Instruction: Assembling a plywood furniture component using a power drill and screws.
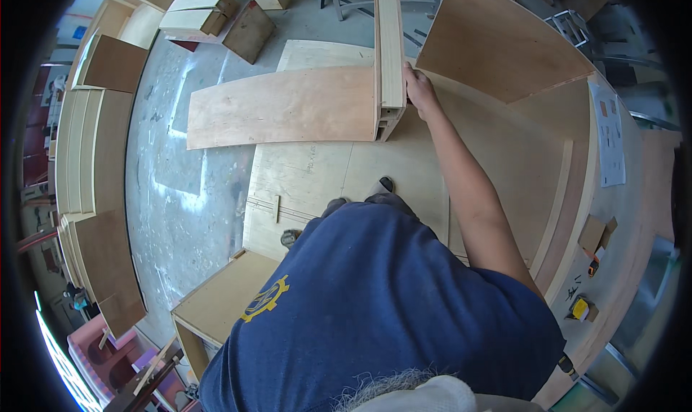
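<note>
My right hand [422, 91] grips the side of a long hollow wooden panel [390, 44], its thumb near the top edge. The fingertips are partly hidden behind the wood. The panel's near end is open and shows pale strips between its two faces. A wide plywood board [281, 109] reaches left from it and touches its side. To the right of my hand stands a brown plywood sheet [497, 41], at an angle. My left hand is out of sight, hidden by my body in a dark blue shirt.
Plywood sheets [295, 188] lie underfoot. Stacked boards [94, 152] line the left side, and wooden boxes [198, 15] stand at the back left. A whitish worktop on the right bears a paper sheet [611, 145], an open cardboard box [592, 235] and a yellow tape measure [579, 309].
</note>
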Available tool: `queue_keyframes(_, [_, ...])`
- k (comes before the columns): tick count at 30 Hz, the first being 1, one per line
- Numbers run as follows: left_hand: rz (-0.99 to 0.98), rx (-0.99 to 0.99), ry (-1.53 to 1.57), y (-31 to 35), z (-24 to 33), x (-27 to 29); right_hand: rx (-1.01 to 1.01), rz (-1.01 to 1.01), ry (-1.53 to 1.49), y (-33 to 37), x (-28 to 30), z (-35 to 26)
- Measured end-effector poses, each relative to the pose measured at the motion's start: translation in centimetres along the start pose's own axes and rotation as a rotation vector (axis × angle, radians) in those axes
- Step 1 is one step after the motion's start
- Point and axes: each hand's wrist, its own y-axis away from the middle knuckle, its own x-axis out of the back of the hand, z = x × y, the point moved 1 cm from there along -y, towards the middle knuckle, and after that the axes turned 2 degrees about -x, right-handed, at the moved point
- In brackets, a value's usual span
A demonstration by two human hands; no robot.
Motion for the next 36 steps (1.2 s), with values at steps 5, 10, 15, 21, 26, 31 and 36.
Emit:
queue_keyframes(5, [-0.113,0.242,0.159,4.3,-2.2,-2.6,-0.300,-0.139,-0.525,3.4,0.9,4.1])
queue_keyframes(10, [-0.112,0.216,0.210,4.3,-2.7,-2.9,-0.605,0.002,-0.728,6.9,-1.7,18.4])
queue_keyframes(15, [-0.108,0.148,0.220,2.7,-3.1,-2.4,-0.805,-0.141,0.040,17.8,-7.0,32.1])
queue_keyframes(21, [-0.016,0.075,0.352,3.2,-4.4,-3.3,-0.189,-0.386,0.568,25.5,-7.5,29.2])
queue_keyframes(26, [-0.195,-0.042,0.101,5.3,-2.4,-3.1,-0.202,-0.182,0.416,28.5,-5.0,31.1])
queue_keyframes(31, [-0.334,0.228,0.030,9.9,1.2,-2.4,-0.293,-0.147,0.305,33.5,-2.3,39.0])
queue_keyframes(36, [-0.257,0.311,0.012,14.3,0.4,-6.2,-0.378,-0.179,0.146,34.9,1.3,43.8])
